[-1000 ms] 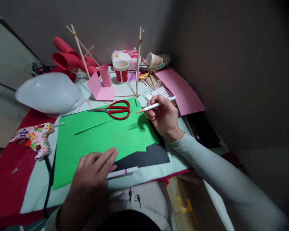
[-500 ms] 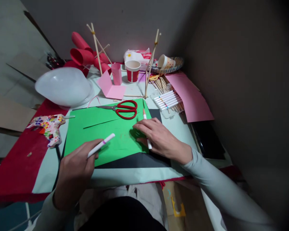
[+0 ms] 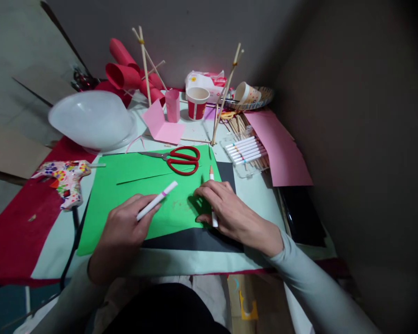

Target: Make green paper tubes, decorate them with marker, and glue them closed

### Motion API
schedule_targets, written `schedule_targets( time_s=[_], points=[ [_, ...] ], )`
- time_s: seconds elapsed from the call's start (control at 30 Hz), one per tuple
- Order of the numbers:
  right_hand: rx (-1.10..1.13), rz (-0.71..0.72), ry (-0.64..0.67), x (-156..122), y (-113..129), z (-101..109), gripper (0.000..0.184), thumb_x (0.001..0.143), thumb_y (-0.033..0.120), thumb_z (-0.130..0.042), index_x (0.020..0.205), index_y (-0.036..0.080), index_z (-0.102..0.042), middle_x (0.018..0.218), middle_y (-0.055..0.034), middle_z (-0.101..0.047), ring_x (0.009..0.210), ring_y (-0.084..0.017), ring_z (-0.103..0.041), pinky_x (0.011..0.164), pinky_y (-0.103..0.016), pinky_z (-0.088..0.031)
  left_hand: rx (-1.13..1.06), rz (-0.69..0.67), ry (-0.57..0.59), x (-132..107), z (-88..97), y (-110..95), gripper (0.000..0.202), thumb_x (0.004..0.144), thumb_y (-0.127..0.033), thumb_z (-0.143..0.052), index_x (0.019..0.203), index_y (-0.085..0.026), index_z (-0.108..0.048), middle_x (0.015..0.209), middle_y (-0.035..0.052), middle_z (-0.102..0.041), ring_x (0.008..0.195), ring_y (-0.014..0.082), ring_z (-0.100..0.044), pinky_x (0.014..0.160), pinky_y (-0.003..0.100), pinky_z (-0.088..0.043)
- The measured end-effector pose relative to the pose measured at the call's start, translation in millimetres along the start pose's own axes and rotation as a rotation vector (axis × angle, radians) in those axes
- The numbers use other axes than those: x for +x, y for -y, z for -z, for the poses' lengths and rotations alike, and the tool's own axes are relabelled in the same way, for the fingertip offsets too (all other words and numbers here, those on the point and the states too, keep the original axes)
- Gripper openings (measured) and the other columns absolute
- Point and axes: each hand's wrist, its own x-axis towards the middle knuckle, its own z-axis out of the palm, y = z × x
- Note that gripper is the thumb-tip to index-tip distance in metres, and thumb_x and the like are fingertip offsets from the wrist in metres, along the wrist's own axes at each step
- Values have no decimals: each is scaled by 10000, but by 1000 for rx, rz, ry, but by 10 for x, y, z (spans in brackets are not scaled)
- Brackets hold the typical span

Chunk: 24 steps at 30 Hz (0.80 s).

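My left hand (image 3: 123, 232) is closed around a white marker (image 3: 156, 200) with a pink ring, its far end angled up to the right over the green paper (image 3: 102, 204). My right hand (image 3: 226, 208) hovers low at the paper's right side with curled fingers. A slim white pen (image 3: 214, 220) with a tan tapered end runs upright through its grip, mostly hidden behind the fingers. Red-handled scissors (image 3: 184, 161) lie on the green paper above both hands, near a long slit or crease. Black paper (image 3: 198, 240) shows underneath.
A floral glue gun (image 3: 69, 178) lies at left, beside a translucent bowl (image 3: 87, 120). Behind stand stick frames (image 3: 223, 99), folded pink paper (image 3: 165, 127), a paper cup (image 3: 197, 104) and red paper rolls (image 3: 121, 76). A marker case (image 3: 249, 150) and pink sheet (image 3: 282, 153) are at right.
My left hand has moved right and slightly up with its marker, closer to my right hand. The right hand keeps its pose; the whole view has shifted slightly.
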Motion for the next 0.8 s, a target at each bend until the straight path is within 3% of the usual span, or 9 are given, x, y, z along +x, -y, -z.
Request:
schedule_targets(
  time_s=[0.17,0.33,0.57,0.8],
  points=[
    [23,4,-24,-14,3,-19,242,1014,211,-608,1228,149,-513,1192,-123,-551,1062,-269,-515,918,-410,-403,0,83,6,24,-14,-60,370,864,-554,-655,1051,-247,-745,1030,47,-783,916,256,-713,848,371,-491],
    [45,7,-44,7,2,-27,242,1009,164,-606,1232,166,-511,1246,-131,-553,1122,-269,-518,987,-414,-403,12,192,32,76,16,-158,334,790,-524,-675,990,-263,-731,862,27,-767,749,240,-677,752,369,-490],
    [4,24,-60,4,-39,-22,188,1006,196,-617,1156,187,-504,1167,-122,-574,1061,-270,-531,906,-396,-408,-16,151,66,103,35,-176,267,776,-526,-664,824,-267,-708,774,22,-731,676,223,-634,680,357,-458],
    [0,7,-35,9,-31,-7,185,997,188,-624,1136,178,-502,1153,-124,-571,1041,-267,-527,898,-388,-407,-50,141,86,86,41,-144,261,777,-508,-672,855,-261,-699,746,5,-704,625,197,-595,648,346,-438]
  ],
)
